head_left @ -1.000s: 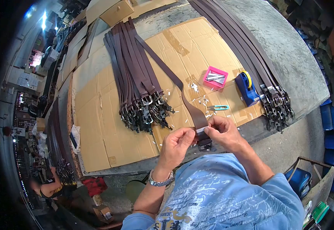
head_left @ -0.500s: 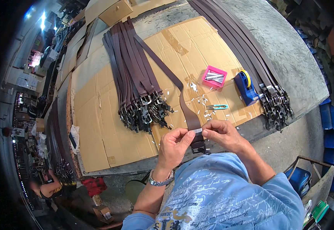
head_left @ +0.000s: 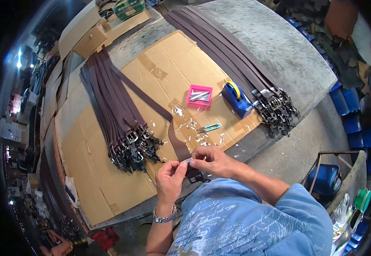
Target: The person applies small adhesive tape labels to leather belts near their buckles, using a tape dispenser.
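A dark brown belt [head_left: 177, 143] runs from the cardboard towards my body, its buckle end [head_left: 199, 178] near the table's front edge. Across it, close to the buckle, lies a small white strip [head_left: 188, 160]. My left hand [head_left: 170, 181] is closed on the belt's left edge, thumb pressed at the strip. From the other side my right hand [head_left: 213, 162] pinches the belt at the strip's right end, its thumb and forefinger together. The fingers partly hide both strip and belt. Thread snips [head_left: 209, 128] with a light blue handle lie just beyond, among scattered white scraps.
Bundled belts lie to the left [head_left: 113, 102] and right [head_left: 232, 51], buckles towards me. A pink box [head_left: 200, 97] holds white strips. Beside it stands a blue tape dispenser [head_left: 236, 100]. Cardboard [head_left: 91, 187] covers the table. At far lower left is another person's arm [head_left: 59, 246].
My view has turned, so the table and belts appear further left and lower. Both hands stay at the strip on the belt, with their fingertips now closer together.
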A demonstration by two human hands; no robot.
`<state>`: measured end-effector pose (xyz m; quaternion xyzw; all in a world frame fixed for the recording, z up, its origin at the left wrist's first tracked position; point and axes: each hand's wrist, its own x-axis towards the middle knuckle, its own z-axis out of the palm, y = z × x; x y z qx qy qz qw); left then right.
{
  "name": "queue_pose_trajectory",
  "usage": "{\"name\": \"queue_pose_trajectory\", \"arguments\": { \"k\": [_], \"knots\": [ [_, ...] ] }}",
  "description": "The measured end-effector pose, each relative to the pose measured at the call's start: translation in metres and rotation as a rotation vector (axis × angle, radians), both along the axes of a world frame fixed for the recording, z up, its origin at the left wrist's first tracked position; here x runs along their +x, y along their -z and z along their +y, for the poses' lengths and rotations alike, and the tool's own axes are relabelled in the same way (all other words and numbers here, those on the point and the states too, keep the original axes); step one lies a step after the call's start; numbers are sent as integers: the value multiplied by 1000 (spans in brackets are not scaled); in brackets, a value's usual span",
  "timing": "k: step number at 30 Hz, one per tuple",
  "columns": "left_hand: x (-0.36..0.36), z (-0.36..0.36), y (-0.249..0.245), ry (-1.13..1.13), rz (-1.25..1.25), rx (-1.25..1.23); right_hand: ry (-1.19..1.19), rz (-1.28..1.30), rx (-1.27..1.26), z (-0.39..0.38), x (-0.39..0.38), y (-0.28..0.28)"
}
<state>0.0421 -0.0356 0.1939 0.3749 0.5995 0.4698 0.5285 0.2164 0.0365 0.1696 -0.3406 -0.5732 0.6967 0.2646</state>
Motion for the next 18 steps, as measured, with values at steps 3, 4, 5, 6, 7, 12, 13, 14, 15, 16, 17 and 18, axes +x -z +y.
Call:
{"name": "queue_pose_trajectory", "arguments": {
  "k": [3,4,5,6,7,12,13,14,15,16,17,18],
  "knots": [
    [2,2,5,37,120,28,41,7,-44,-1,0,7],
    [5,3,5,39,125,25,51,2,-43,-2,0,8],
    [7,4,6,42,128,22,62,16,-82,-1,1,7],
    [9,4,7,54,123,23,74,29,-120,-1,1,6],
    [9,4,10,38,51,19,94,65,-119,-1,1,3],
    [13,6,11,50,-58,-11,86,72,-127,2,9,3],
    [13,6,13,48,-43,-5,66,65,-125,2,12,3],
    [12,7,14,46,-29,1,69,61,-125,4,15,7],
    [13,7,14,50,-33,1,71,63,-77,5,20,13],
    [13,7,15,23,-18,2,74,65,-30,7,27,14],
    [12,7,15,-3,-3,3,115,-82,34,16,44,10],
    [13,7,15,0,-8,5,234,-197,158,28,62,19]
  ]
}}
